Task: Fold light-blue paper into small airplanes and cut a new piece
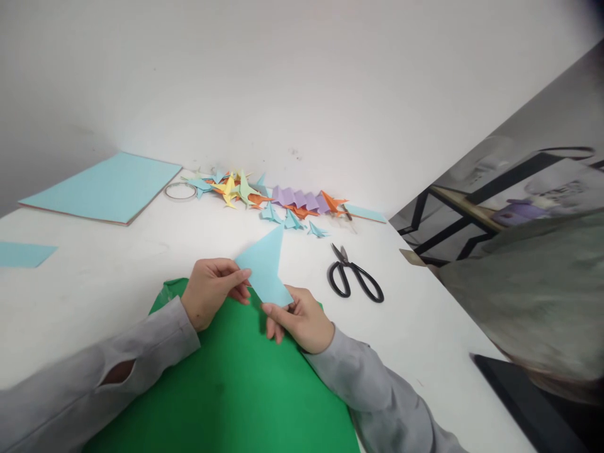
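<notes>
A light-blue folded paper (265, 267) with a pointed top is held up over a green sheet (226, 390). My left hand (212, 289) pinches its left edge between thumb and fingers. At its lower right corner, my right hand (299, 318) grips it, thumb in front and fingers partly behind. Black-handled scissors (353, 274) lie to the right of my right hand, blades slightly apart. Beyond the paper, several small blue folded pieces (292, 220) rest on the white table (410, 352).
Along the wall lies a pile of colourful folded paper figures (240, 189) and a purple pleated strip (299, 198). A stack of blue sheets (104, 189), a ring (180, 191) and a blue paper piece (26, 254) are at left. A dark flat object (523, 402) sits at the right edge.
</notes>
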Motion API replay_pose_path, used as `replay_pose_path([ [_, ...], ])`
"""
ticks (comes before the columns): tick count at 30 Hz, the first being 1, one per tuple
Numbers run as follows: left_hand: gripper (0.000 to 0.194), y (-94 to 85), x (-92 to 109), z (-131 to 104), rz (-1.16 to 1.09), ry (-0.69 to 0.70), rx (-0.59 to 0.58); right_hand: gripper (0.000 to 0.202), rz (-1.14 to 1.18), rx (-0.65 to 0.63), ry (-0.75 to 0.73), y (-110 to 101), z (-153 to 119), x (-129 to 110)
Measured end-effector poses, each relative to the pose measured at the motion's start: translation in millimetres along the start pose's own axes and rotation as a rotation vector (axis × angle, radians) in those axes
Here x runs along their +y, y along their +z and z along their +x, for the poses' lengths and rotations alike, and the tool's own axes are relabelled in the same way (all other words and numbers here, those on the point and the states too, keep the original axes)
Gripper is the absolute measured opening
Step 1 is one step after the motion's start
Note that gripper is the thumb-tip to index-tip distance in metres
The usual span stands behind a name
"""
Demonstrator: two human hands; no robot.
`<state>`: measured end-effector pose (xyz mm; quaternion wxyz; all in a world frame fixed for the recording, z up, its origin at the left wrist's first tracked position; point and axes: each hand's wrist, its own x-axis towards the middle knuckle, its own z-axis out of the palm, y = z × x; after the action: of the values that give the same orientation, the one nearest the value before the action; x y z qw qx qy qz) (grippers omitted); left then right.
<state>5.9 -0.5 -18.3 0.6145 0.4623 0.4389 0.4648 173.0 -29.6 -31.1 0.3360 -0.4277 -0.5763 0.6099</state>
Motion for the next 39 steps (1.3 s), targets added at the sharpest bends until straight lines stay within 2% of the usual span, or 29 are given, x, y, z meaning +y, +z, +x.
replay_pose_path([
  [9,0.018,0.4,2,0,-0.033,0.042,0.113,0.028,-0.012,0.002,0.003,0,-1,2],
  [21,0.025,-1.0,6,3,-0.123,-0.04,0.087,0.028,-0.008,0.003,0.004,-1,-1,2],
  [30,0.026,-4.6,9,4,-0.169,-0.059,0.005,0.028,0.05,0.014,-0.005,-1,-1,1],
  [33,0.025,-5.4,9,5,-0.145,-0.038,0.018,0.03,0.128,0.091,-0.021,-3,1,1],
  [36,0.024,-5.1,9,4,-0.117,-0.017,0.008,0.026,0.275,0.229,-0.068,-8,5,2],
  [39,0.022,-4.4,7,2,-0.084,-0.047,-0.087,0.026,0.407,0.364,-0.096,-12,9,1],
])
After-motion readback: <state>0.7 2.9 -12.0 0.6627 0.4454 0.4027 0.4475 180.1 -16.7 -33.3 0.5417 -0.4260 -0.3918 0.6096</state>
